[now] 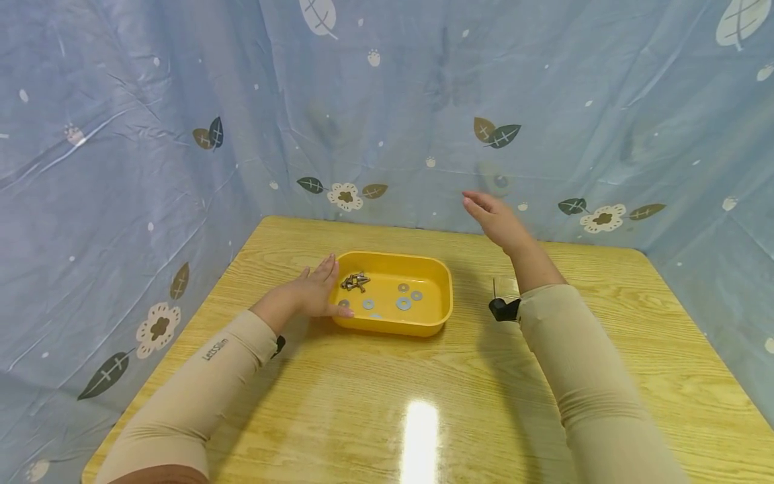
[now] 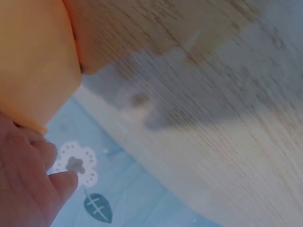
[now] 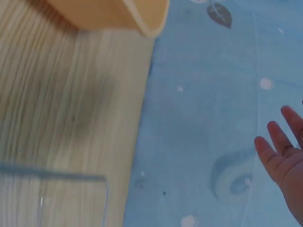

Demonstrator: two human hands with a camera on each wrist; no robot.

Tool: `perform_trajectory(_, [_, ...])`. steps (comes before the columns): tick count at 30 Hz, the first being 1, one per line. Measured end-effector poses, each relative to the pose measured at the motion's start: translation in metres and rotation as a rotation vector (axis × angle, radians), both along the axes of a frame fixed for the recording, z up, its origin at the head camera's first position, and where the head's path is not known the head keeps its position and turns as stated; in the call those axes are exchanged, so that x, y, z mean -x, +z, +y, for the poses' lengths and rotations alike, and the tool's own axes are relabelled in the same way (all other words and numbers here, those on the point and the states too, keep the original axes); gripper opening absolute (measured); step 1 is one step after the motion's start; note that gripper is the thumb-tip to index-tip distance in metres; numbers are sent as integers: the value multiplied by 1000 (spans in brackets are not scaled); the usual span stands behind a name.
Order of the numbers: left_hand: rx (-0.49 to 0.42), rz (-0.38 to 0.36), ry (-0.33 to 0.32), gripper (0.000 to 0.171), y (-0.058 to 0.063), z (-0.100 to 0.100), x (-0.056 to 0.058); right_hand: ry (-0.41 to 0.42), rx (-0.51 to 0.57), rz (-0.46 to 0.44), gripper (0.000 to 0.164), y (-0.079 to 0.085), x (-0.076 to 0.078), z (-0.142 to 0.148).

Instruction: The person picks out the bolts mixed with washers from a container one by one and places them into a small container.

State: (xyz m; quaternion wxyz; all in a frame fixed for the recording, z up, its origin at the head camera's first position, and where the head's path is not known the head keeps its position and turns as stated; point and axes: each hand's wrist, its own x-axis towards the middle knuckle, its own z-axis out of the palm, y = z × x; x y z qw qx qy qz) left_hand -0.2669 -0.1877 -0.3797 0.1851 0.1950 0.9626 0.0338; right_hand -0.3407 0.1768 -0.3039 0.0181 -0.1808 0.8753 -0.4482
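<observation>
A shallow yellow tray (image 1: 387, 327) rests on the wooden table in the head view. Inside are a small heap of screws (image 1: 355, 281) at the left and several flat washers (image 1: 404, 304). My left hand (image 1: 311, 292) holds the tray's left end, its thumb over the front-left rim and its fingers along the side. In the left wrist view, fingertips (image 2: 64, 184) show beside the tray's wall (image 2: 38, 61). My right hand (image 1: 498, 222) is raised to the right and behind the tray, fingers extended, holding nothing. The right wrist view shows its fingers (image 3: 279, 146) against the curtain.
A clear, box-like thing (image 1: 506, 288) stands on the table near my right wrist and is partly hidden by it. Its blurred edge (image 3: 52, 172) shows in the right wrist view. A blue patterned curtain (image 1: 387, 134) surrounds the back and sides of the table (image 1: 338, 403).
</observation>
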Motion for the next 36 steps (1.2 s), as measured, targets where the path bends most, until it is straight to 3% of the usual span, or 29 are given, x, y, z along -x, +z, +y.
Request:
perform_trajectory(10, [8, 21, -4, 118, 0, -3, 2, 81, -28, -32, 48, -4, 11, -53])
perform_trajectory(20, [-9, 13, -5, 116, 5, -2, 1, 176, -15, 6, 29, -10, 28, -93])
perform_trajectory(26, [-14, 14, -5, 116, 6, -2, -1, 253, -29, -41, 26, -19, 32, -113])
perform_trajectory(31, [13, 42, -19, 117, 2, -1, -1, 324, -116, -79, 23, -30, 31, -127])
perform_trajectory(36, [3, 56, -23, 116, 0, -3, -2, 384, -237, -38, 22, -38, 31, -144])
